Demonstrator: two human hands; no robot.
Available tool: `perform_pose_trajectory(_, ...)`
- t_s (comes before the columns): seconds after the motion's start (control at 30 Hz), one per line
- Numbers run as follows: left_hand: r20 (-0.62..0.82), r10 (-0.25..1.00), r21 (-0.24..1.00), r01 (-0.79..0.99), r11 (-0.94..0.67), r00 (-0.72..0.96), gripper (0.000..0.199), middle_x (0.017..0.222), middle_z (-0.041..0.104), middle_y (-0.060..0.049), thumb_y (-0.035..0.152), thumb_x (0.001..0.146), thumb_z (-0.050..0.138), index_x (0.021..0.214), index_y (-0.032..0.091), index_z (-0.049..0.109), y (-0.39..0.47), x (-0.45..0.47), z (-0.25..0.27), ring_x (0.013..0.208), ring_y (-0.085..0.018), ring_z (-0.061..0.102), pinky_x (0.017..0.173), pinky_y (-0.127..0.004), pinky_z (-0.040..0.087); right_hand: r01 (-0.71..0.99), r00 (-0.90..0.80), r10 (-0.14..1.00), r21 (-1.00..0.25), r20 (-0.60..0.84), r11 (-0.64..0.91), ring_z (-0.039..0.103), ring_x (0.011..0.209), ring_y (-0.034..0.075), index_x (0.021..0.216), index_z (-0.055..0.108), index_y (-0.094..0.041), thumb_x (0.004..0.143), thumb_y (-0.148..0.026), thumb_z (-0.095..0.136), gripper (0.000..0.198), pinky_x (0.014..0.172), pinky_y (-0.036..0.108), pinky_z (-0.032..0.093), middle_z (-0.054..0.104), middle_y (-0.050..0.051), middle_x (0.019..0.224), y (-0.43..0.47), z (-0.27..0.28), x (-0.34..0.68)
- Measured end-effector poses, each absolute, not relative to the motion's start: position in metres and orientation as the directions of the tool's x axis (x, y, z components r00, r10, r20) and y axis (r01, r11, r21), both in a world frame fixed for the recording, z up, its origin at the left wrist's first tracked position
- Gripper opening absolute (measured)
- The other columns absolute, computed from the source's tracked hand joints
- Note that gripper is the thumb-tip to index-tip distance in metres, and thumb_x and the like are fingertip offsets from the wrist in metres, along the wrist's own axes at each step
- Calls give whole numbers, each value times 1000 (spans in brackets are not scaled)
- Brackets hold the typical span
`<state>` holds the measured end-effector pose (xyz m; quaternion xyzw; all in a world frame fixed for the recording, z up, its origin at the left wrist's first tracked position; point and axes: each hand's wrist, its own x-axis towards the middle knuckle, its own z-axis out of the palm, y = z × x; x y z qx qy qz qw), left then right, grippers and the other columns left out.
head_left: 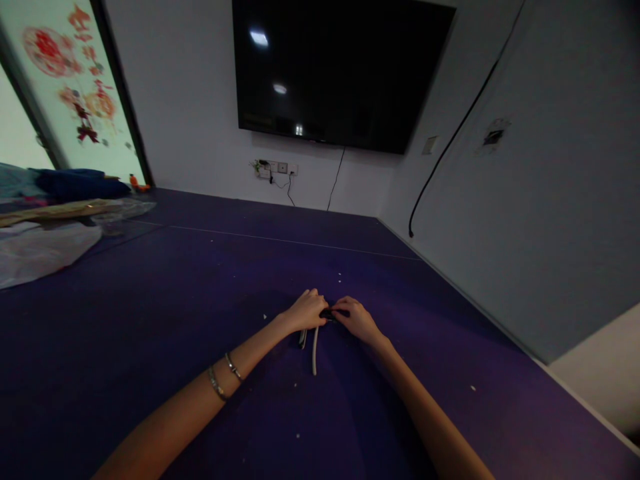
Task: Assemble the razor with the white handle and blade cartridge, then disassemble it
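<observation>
Over the purple table, my left hand (307, 310) is closed around a bundled pale cord (315, 352), whose loose ends hang below the fingers. One shorter end of it has a dark tip. A small black strip-like piece (327, 313) spans the gap between my two hands, and its exact kind is too small to make out. My right hand (356, 318) pinches this black piece between thumb and fingers, close beside the left. Most of the cord inside the left fist is hidden.
The purple tabletop (210, 320) carries scattered white specks. On the left lie clear plastic sheeting (47, 253) and dark blue cloth (80, 185). A black cable (453, 137) hangs down the right wall. A television (340, 73) is mounted above wall sockets (280, 168).
</observation>
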<state>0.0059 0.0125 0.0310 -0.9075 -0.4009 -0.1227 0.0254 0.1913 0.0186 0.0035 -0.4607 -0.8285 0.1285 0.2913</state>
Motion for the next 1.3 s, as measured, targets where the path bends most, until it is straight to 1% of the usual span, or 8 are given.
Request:
perform_pose_trajectory(0.13, 246, 719, 42, 734, -678, 650, 20, 90, 63, -6, 29, 72, 60, 88, 18, 65, 14, 6, 28, 91, -23, 49, 78, -33, 37, 636, -403, 830, -534, 387, 557, 58, 88, 18, 85, 71, -22, 78, -27, 54, 19, 81, 31, 44, 63, 7, 93, 23, -1, 193)
perform_pose_trajectory(0.27, 252, 717, 43, 733, -679, 650, 20, 90, 63, -6, 30, 72, 60, 88, 19, 65, 13, 5, 26, 91, -23, 49, 78, -33, 36, 511, -344, 839, -666, 421, 544, 60, 83, 18, 82, 71, -20, 76, -27, 55, 19, 80, 31, 45, 66, 6, 87, 31, -7, 197)
perform_pose_trajectory(0.37, 249, 718, 55, 730, -681, 650, 21, 90, 62, -5, 32, 73, 59, 89, 20, 65, 12, 5, 28, 92, -23, 48, 78, -33, 36, 423, -221, 902, -797, 372, 432, 62, 81, 19, 81, 71, -19, 73, -30, 56, 20, 75, 31, 47, 69, 6, 83, 37, -12, 204)
perform_pose_trajectory(0.47, 241, 726, 61, 736, -674, 644, 22, 91, 62, -6, 32, 74, 58, 91, 20, 65, 10, 5, 29, 93, -23, 48, 79, -33, 35, 375, -119, 949, -872, 292, 315, 63, 75, 20, 83, 71, -16, 72, -36, 55, 28, 58, 28, 48, 70, 8, 85, 41, -16, 211)
perform_pose_trajectory(0.6, 224, 733, 55, 743, -667, 642, 23, 92, 61, -6, 32, 75, 58, 94, 21, 64, 10, 6, 30, 95, -24, 47, 80, -34, 34, 362, -91, 957, -887, 274, 289, 63, 74, 20, 85, 71, -15, 71, -39, 54, 32, 51, 25, 47, 71, 9, 87, 42, -19, 214)
perform_pose_trajectory(0.93, 233, 730, 13, 748, -663, 643, 33, 99, 60, -8, 35, 76, 57, 104, 18, 59, 2, 6, 38, 100, -25, 45, 84, -35, 33, 395, -87, 949, -864, 302, 312, 63, 74, 19, 80, 71, -16, 70, -38, 55, 29, 59, 28, 49, 70, 7, 83, 38, -22, 208)
perform_pose_trajectory(1.13, 304, 805, 56, 834, -548, 509, 16, 94, 59, -7, 30, 78, 53, 83, 17, 61, -9, -4, 67, 93, -21, 52, 81, -32, 38, 434, -113, 934, -829, 339, 353, 64, 75, 20, 79, 71, -16, 71, -36, 54, 27, 69, 31, 49, 70, 7, 82, 39, -25, 210)
perform_pose_trajectory(1.3, 63, 929, 208, 906, -369, 364, 16, 85, 64, -4, 32, 75, 54, 78, 19, 62, -33, -24, 71, 76, -18, 60, 65, -27, 44, 460, -126, 922, -802, 367, 382, 64, 77, 20, 78, 71, -16, 72, -34, 54, 25, 75, 32, 48, 71, 7, 82, 39, -25, 210)
